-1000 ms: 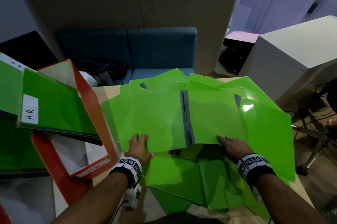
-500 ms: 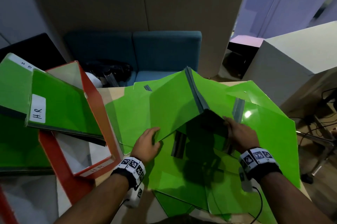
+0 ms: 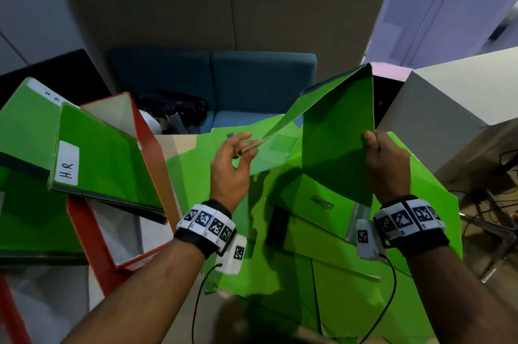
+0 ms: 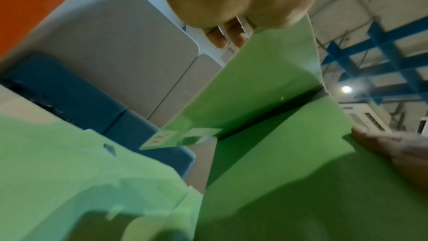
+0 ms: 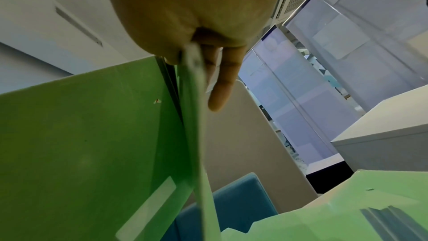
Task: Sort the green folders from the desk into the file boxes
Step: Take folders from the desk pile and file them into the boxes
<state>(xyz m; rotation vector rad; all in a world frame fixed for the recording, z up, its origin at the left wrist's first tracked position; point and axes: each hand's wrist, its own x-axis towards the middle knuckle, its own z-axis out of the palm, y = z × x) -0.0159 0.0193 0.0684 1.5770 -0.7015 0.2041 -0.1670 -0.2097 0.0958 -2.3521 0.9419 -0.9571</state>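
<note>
An open green folder [image 3: 336, 147] hangs in the air above the desk, its spine uppermost and its covers spread like a tent. My left hand [image 3: 246, 144] pinches the edge of the left cover. My right hand [image 3: 370, 141] grips the edge of the right cover. In the left wrist view the folder [image 4: 254, 89] carries a small "H.R" label [image 4: 162, 139]. The right wrist view shows my fingers [image 5: 220, 83] behind the folder [image 5: 92, 135]. Several more green folders [image 3: 308, 273] lie spread on the desk below. A red file box [image 3: 151, 153] at the left holds a folder labelled "H.R" [image 3: 106, 158].
More green folders [image 3: 22, 133] stand at the far left beside the red box. Behind the desk is a blue sofa [image 3: 252, 85] with a black bag [image 3: 173, 108] on it. A white cabinet [image 3: 448, 99] stands at the right, with cables on the floor beyond.
The folder lay open and flat on the pile a second ago. Both hands have taken its covers by the edges and raised it, spine up, off the pile.
</note>
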